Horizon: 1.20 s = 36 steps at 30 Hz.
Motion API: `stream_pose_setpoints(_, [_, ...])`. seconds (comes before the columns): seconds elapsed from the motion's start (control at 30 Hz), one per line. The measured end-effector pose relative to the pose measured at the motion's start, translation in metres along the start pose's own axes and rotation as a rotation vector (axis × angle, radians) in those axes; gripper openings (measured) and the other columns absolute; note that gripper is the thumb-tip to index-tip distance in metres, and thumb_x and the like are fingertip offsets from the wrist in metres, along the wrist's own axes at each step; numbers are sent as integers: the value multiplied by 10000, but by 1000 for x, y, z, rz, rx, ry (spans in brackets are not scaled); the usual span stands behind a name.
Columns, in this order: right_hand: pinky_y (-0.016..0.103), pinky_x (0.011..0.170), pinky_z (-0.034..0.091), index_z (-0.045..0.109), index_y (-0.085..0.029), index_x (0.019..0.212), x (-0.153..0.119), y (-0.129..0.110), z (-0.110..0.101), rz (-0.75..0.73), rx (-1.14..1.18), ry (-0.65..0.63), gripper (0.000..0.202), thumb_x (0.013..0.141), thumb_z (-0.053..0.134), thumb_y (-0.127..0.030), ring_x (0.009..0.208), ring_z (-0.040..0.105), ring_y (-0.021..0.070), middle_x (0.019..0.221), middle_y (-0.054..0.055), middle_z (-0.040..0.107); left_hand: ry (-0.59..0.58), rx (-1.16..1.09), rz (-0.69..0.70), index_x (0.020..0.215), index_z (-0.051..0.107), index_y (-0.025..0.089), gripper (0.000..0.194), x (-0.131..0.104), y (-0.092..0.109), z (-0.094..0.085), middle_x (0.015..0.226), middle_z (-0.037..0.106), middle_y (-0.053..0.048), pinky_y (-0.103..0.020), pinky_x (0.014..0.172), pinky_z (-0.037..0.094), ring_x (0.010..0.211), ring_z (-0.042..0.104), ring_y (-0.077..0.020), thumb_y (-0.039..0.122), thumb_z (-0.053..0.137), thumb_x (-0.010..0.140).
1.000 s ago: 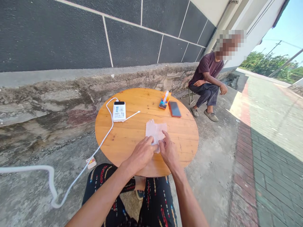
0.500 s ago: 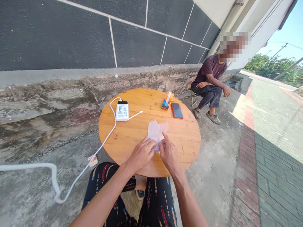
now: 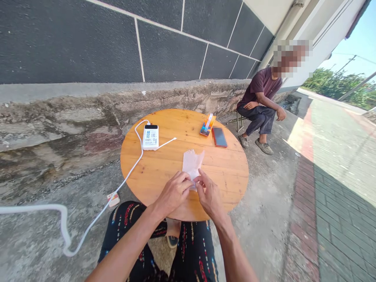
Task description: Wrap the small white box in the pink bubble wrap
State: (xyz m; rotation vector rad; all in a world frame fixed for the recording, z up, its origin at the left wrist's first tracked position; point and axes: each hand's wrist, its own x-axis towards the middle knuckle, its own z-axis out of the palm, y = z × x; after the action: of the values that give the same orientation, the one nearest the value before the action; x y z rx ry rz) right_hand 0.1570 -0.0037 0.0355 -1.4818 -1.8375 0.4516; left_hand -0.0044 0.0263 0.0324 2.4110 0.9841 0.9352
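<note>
The left hand [image 3: 175, 190] and right hand [image 3: 210, 194] pinch the near end of a pale sheet [image 3: 192, 161] on the tabletop [image 3: 155, 172]. Beyond the sheet's left lies a power bank [image 3: 150, 138]; beyond its right, a phone [image 3: 220, 137] and 1 seated person [image 3: 261, 91].

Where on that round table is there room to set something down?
The table has two free patches: left of the sheet, nearer than the power bank; right of the sheet, nearer than the phone. Crowded: far right, where phone and orange packet sit close; near middle, where left hand and right hand meet at the sheet.
</note>
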Motion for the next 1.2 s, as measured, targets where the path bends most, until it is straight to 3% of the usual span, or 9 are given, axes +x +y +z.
stream_pose_setpoints(0.2, [379, 803, 475, 346, -175, 1369, 2, 1, 4, -52, -94, -47, 551, 827, 434, -119, 794, 577, 196, 968, 63, 657, 93, -124, -177, 967, 545, 198, 209, -2, 10, -6, 920, 606, -31, -304, 811, 442, 904, 553, -173, 78, 486, 807])
stream_pose_setpoints(0.33, [414, 779, 470, 284, -139, 1408, 1, -2, 6, -99, -235, -45, 590, 831, 407, -112, 831, 573, 236, 990, 103, 655, 160, -89, -275, 840, 539, 203, 31, 3, 16, 0, 824, 598, -11, -296, 728, 427, 823, 553, -172, 174, 531, 834])
stream_pose_setpoints(0.5, [406, 810, 458, 230, -149, 1430, 0, 0, -3, -144, -163, -65, 632, 820, 384, -99, 864, 590, 228, 1023, 100, 660, 194, 22, -339, 752, 507, 204, 95, 10, 20, 12, 785, 571, -4, -305, 715, 426, 830, 536, -186, 187, 541, 839])
stream_pose_setpoints(0.63, [340, 812, 463, 386, -176, 1342, 8, 8, -18, -86, -14, -80, 479, 864, 381, -152, 841, 627, 184, 958, 52, 689, 188, 81, -336, 748, 501, 203, 114, 9, 24, 16, 816, 560, -11, -310, 745, 432, 858, 527, -189, 118, 521, 820])
stream_pose_setpoints(0.77, [266, 683, 452, 556, -194, 1188, 32, 15, -34, -1, -119, -95, 346, 870, 421, -209, 726, 635, 170, 840, 31, 700, 172, 110, -337, 747, 489, 204, 132, 9, 27, 15, 818, 555, -14, -313, 752, 435, 857, 524, -190, 88, 506, 808])
stream_pose_setpoints(0.9, [248, 606, 381, 575, -211, 1193, 60, 15, -43, -54, -334, -234, 394, 838, 423, -131, 661, 631, 183, 731, 28, 697, 159, 119, -357, 886, 521, 200, 143, 10, 27, 16, 901, 589, -28, -336, 789, 446, 906, 531, -205, 88, 521, 797])
stream_pose_setpoints(1.07, [236, 634, 350, 649, -212, 916, 68, 16, -45, -123, -397, -286, 250, 877, 409, -153, 685, 626, 173, 734, 32, 691, 100, 148, -372, 1066, 568, 205, 261, 12, 27, 14, 946, 591, -55, -349, 822, 453, 948, 531, -221, 121, 511, 826])
stream_pose_setpoints(1.2, [235, 669, 361, 594, -224, 1082, 64, 18, -48, -133, -410, -318, 287, 913, 367, -182, 715, 618, 172, 760, 16, 691, 56, 161, -391, 971, 631, 205, 213, 13, 30, 11, 927, 570, -58, -342, 839, 454, 959, 526, -219, 122, 493, 832])
